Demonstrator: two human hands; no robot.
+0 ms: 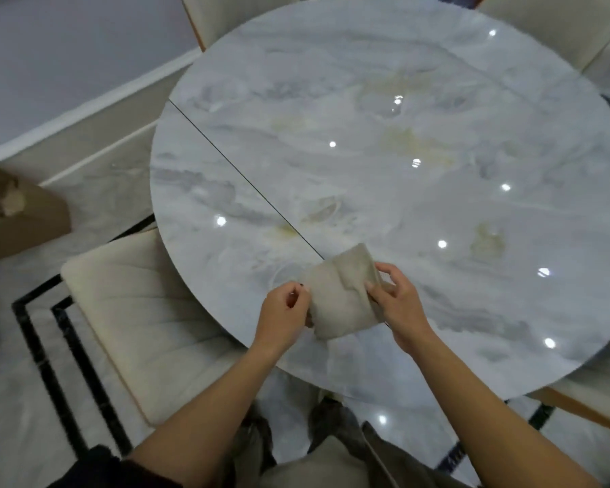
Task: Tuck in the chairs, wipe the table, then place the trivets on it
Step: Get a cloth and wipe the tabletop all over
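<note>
- We judge the wiping step to be in hand: the cream chair at our near left has its seat partly under the round marble table. The other chairs show only as edges at the frame's borders, so we cannot tell how far in they are.
- The task's tool, a beige cloth, is folded into a rough pad. It sits between our two hands over the near part of the table, just inside the rim and at the near end of the dark seam. We cannot tell whether it rests on the top or hangs just above it.
- Yellowish marks lie on the marble to the right of the cloth and further out towards the middle, so most of the wiping looks to be ahead of us.
- The next move, as we read it, calls for laying the pad flat, pressing one palm on it and sweeping outwards over those marks.
- No trivets are in view; they will have to be fetched from somewhere we cannot see.
- Our left hand pinches the cloth's left edge, with fingers curled and the wrist reaching in from below.
- Our right hand grips the right edge between thumb and bent fingers, its forearm angled in from the lower right.
</note>
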